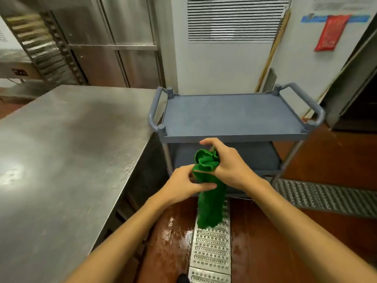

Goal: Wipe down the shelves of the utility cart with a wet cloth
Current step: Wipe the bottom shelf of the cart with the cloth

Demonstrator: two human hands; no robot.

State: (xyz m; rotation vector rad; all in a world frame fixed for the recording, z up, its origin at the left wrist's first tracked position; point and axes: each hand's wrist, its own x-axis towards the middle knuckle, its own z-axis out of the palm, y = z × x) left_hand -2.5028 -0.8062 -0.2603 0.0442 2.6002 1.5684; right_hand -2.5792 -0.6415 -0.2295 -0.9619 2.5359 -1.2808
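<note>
**Currently: cloth being gathered, shelves not yet touched**

Item: green cloth, hanging in the air just in front of the utility cart, above the floor grate. The right hand is curling its fingers round the bunched upper end, forefinger sticking out. The left hand is pinching the middle between thumb and fingers. Handling note: the person is probably best served folding it into a flat pad, wringing drips over the grate, then starting on the top shelf.
</note>
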